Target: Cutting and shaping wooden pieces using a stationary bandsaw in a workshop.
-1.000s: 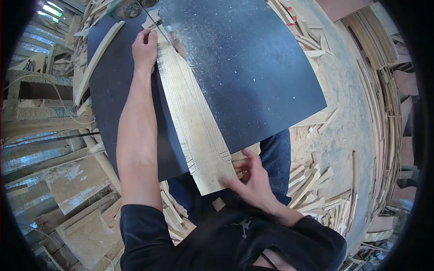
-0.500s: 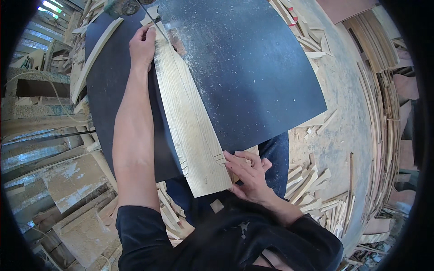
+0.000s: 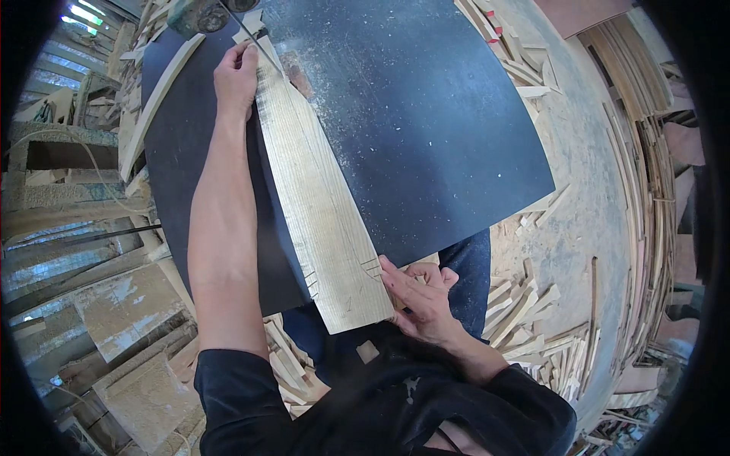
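A long pale wooden board (image 3: 315,182) with pencil marks near its close end lies on a dark saw table (image 3: 449,121), its near end jutting past the table's edge. At the board's far end a thin band saw blade (image 3: 255,42) slants down to the wood. My left hand (image 3: 236,76) pinches the board's far left edge, close to the blade, fingers curled. Down at the near right corner, my right hand (image 3: 420,300) holds the board's edge, with its thumb low at the corner and fingers bent along the side. A small offcut (image 3: 245,32) sits beyond the left hand.
The saw's guide housing (image 3: 199,17) hangs at the top. A curved wooden strip (image 3: 160,99) lies along the table's left edge. Sawdust speckles the tabletop. Wood scraps (image 3: 521,308) are heaped on the floor to the right, and stacked planks (image 3: 627,68) stand farther off.
The view has shifted slightly, and the saw housing shows a little more to the left and lower. Both hands keep their hold on the board, which has hardly moved.
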### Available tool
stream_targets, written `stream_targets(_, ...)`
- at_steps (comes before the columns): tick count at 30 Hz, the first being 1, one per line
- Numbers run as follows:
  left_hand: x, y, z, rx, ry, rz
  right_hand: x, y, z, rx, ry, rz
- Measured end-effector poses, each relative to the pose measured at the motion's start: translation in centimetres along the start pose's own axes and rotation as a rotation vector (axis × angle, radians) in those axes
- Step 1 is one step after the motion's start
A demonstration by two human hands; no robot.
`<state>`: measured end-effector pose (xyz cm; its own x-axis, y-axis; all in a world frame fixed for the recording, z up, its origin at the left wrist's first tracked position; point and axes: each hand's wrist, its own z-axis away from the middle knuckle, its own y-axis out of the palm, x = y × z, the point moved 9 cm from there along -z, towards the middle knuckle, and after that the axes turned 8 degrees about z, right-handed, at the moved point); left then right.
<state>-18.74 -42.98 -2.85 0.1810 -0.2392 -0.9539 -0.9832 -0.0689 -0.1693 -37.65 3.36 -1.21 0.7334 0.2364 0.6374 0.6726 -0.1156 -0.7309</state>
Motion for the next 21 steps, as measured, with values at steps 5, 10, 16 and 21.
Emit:
stream_targets(5,-0.3,-0.1,0.4,0.015,0.107,0.015,-0.2,0.2,0.6,0.020,0.037,0.017)
stream_targets(10,-0.5,0.4,2.9,0.008,0.048,0.007,-0.1,-0.6,2.7,0.000,0.052,0.072)
stream_targets(16,-0.3,-0.1,0.9,-0.013,0.049,-0.038,0.2,-0.8,0.3,0.023,0.021,0.073)
stream_targets(21,0.4,-0.1,-0.2,-0.002,0.032,-0.025,0.1,-0.3,-0.3,0.020,0.010,0.041)
